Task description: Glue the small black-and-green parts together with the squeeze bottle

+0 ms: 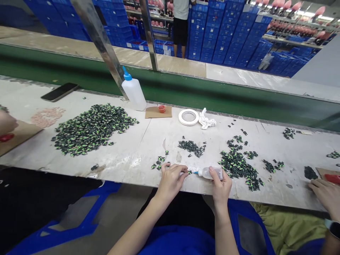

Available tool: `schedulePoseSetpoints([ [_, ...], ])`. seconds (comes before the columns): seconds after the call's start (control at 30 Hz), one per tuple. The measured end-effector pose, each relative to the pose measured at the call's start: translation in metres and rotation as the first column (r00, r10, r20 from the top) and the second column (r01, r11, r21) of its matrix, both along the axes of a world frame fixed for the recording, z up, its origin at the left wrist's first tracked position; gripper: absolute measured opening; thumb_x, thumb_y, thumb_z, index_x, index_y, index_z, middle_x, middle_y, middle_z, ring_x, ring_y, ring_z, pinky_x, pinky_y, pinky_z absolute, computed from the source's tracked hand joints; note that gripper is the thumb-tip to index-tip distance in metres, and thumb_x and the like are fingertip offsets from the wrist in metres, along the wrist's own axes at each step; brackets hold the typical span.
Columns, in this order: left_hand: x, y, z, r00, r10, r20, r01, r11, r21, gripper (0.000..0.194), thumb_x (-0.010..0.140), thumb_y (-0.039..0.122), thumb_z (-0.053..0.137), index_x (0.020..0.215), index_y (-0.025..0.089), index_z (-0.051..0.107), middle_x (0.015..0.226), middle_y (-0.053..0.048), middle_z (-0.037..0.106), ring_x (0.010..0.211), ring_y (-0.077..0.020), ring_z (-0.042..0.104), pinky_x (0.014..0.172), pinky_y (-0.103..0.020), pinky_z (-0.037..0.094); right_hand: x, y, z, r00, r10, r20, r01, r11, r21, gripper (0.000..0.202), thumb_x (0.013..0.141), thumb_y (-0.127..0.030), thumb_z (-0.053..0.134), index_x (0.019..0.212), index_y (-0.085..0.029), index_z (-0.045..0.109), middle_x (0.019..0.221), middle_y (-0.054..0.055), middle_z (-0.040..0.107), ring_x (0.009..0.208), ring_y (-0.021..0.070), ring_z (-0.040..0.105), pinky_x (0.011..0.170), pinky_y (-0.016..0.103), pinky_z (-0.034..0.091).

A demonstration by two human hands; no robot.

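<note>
My right hand (222,185) is closed around a small clear squeeze bottle (211,173) with a blue nozzle. The bottle lies nearly level, its tip pointing left. Just left of that tip, a small black-and-green piece (189,172) is pinched at the fingertips of my left hand (172,179). Tip and piece are very close; whether they touch I cannot tell. A few similar black-and-green pieces (159,161) lie beyond my left hand. Small dark pieces (192,147) form a loose pile in front of both hands. Right of the bottle spreads a heap of black-and-green pieces (236,161).
A large heap of black-and-green pieces (92,129) covers the left side. Along the back stand a white bottle (134,92), cardboard with a red cap (162,108), a tape roll (188,117) and crumpled tissue (206,120). Co-workers' hands (325,194) show at both sides.
</note>
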State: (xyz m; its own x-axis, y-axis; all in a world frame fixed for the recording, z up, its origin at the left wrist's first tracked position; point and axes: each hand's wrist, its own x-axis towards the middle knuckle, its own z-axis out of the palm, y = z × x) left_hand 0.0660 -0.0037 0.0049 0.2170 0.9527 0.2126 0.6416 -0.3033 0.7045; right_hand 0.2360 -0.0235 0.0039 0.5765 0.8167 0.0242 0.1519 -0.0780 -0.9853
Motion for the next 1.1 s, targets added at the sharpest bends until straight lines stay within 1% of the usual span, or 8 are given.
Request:
schedulePoseSetpoints([
  [0.13,-0.001,0.005,0.003,0.999,-0.037,-0.014,0.035,0.994,-0.100,0.016,0.081,0.012,0.064,0.092,0.023,0.061,0.083,0.001,0.075,0.088,-0.0210,0.068,0.095,-0.046,0.032,0.006,0.000,-0.007,0.975,-0.143,-0.172,0.163,0.981,0.108,0.036,0.071,-0.050,0.068,0.069,-0.016,0.058,0.061,-0.002,0.054,0.055,0.0131,0.049,0.050,0.025,0.040],
  [0.27,-0.006,0.018,0.012,0.997,-0.078,-0.024,0.072,0.981,-0.183,0.019,0.078,0.017,0.068,0.095,0.024,0.065,0.086,0.000,0.075,0.090,-0.0228,0.067,0.094,-0.046,0.033,0.006,0.000,-0.005,0.973,-0.110,-0.202,0.147,0.973,0.177,0.036,0.067,-0.045,0.074,0.083,-0.017,0.057,0.078,0.003,0.064,0.075,0.0190,0.062,0.068,0.032,0.051],
  [0.37,-0.005,0.028,0.017,0.998,0.031,-0.054,-0.037,0.993,-0.113,0.008,0.083,0.024,0.064,0.090,0.024,0.067,0.092,-0.003,0.075,0.095,-0.0255,0.065,0.094,-0.048,0.031,0.001,0.004,-0.004,0.974,-0.113,-0.196,0.146,0.976,0.160,0.046,0.057,-0.039,0.082,0.086,-0.020,0.051,0.084,0.004,0.067,0.082,0.0206,0.065,0.078,0.037,0.053],
  [0.47,0.006,0.036,0.018,0.983,0.160,-0.090,-0.162,0.987,-0.017,0.010,0.086,0.025,0.059,0.084,0.023,0.068,0.093,-0.005,0.075,0.096,-0.0274,0.062,0.090,-0.050,0.032,-0.005,0.013,-0.005,0.975,-0.111,-0.192,0.144,0.976,0.166,0.054,0.053,-0.035,0.083,0.090,-0.021,0.047,0.090,0.006,0.067,0.083,0.0202,0.066,0.080,0.039,0.053],
  [0.6,0.023,0.043,0.013,0.968,0.207,-0.144,-0.210,0.978,-0.005,0.008,0.084,0.021,0.061,0.080,0.021,0.068,0.093,-0.007,0.072,0.096,-0.0305,0.059,0.087,-0.052,0.033,-0.008,0.020,-0.008,0.995,-0.056,-0.085,0.070,0.984,0.162,0.055,0.057,-0.035,0.081,0.098,-0.021,0.047,0.096,0.007,0.066,0.087,0.0212,0.065,0.083,0.041,0.052],
  [0.7,0.028,0.046,0.007,0.970,0.199,-0.138,-0.201,0.980,0.000,0.011,0.082,0.014,0.060,0.076,0.021,0.066,0.091,-0.008,0.070,0.095,-0.0301,0.057,0.085,-0.050,0.035,-0.010,0.013,-0.007,0.992,-0.078,0.096,0.060,0.982,0.181,0.063,0.060,-0.039,0.080,0.110,-0.020,0.047,0.105,0.011,0.063,0.094,0.0234,0.062,0.083,0.042,0.051],
  [0.87,0.026,0.044,0.002,0.979,0.158,-0.131,-0.158,0.987,0.008,0.013,0.084,0.012,0.057,0.078,0.021,0.064,0.093,-0.007,0.068,0.097,-0.0282,0.055,0.087,-0.048,0.035,-0.025,-0.012,-0.001,0.853,-0.262,0.450,0.139,0.948,0.288,0.051,0.070,-0.042,0.077,0.108,-0.018,0.053,0.100,0.012,0.061,0.080,0.0204,0.058,0.066,0.034,0.046],
  [1.1,0.030,0.049,0.003,0.978,0.141,-0.154,-0.137,0.990,0.039,0.012,0.087,0.018,0.057,0.095,0.023,0.064,0.096,-0.008,0.067,0.096,-0.0282,0.055,0.087,-0.047,0.034,-0.036,-0.019,0.004,0.894,-0.169,0.414,0.071,0.968,0.242,0.030,0.079,-0.041,0.069,0.096,-0.018,0.058,0.090,0.008,0.065,0.076,0.0189,0.060,0.064,0.031,0.045],
])
